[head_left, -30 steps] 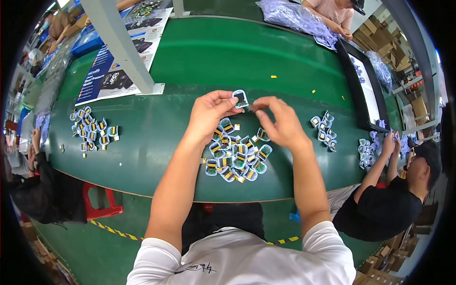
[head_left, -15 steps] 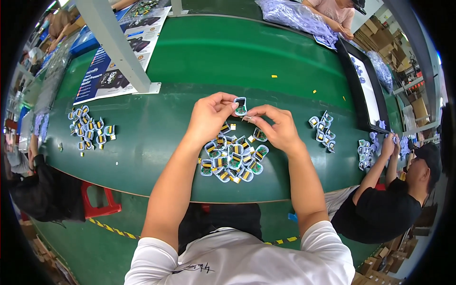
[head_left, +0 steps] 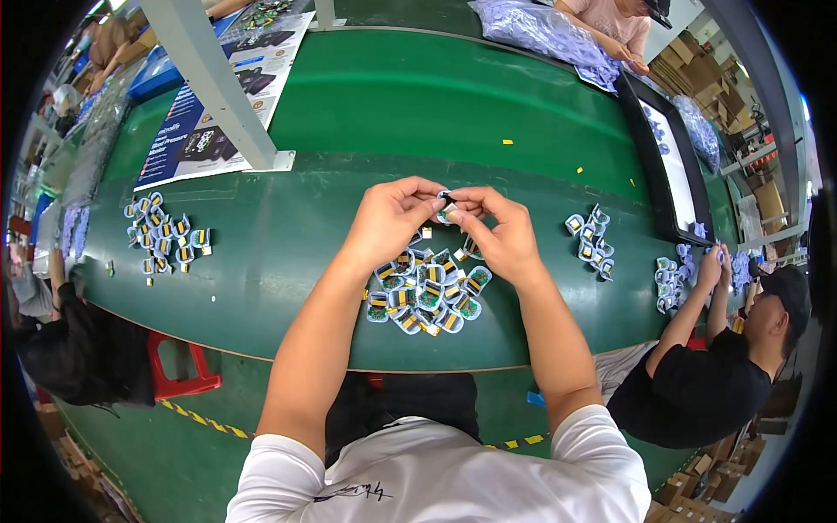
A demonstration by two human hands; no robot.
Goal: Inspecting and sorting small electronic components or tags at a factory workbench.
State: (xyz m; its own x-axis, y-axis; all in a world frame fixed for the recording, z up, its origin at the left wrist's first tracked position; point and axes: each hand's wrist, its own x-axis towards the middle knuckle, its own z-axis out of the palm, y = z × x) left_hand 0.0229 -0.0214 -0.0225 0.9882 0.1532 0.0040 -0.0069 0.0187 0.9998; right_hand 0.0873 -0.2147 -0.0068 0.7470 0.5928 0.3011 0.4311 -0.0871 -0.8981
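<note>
Between my two hands, above the heap, is a small pale-blue plastic housing [head_left: 443, 195] with a black part inside. My left hand [head_left: 392, 216] pinches it from the left with thumb and bent fingers. From the right, my right hand [head_left: 501, 231] closes thumb and forefinger on a small pale piece [head_left: 451, 210] at the housing's near side; the fingers partly hide it. Just below both hands lies a heap of similar housings [head_left: 430, 295], showing green circuit boards and black parts with yellow strips. Some at the heap's top edge are partly covered by my right hand.
More housings lie in a left pile [head_left: 161, 235] and a right pile [head_left: 591, 240] on the green table [head_left: 288, 288]. A grey post [head_left: 214, 87] stands on a printed sheet [head_left: 253, 96]. A black-framed tray [head_left: 667, 166] is at far right. A co-worker [head_left: 724, 349] handles pale-purple parts there.
My right hand has moved slightly left and up, bringing its small piece against the housing. The housing has tipped and is now more covered by fingers. My left hand has stayed nearly in place.
</note>
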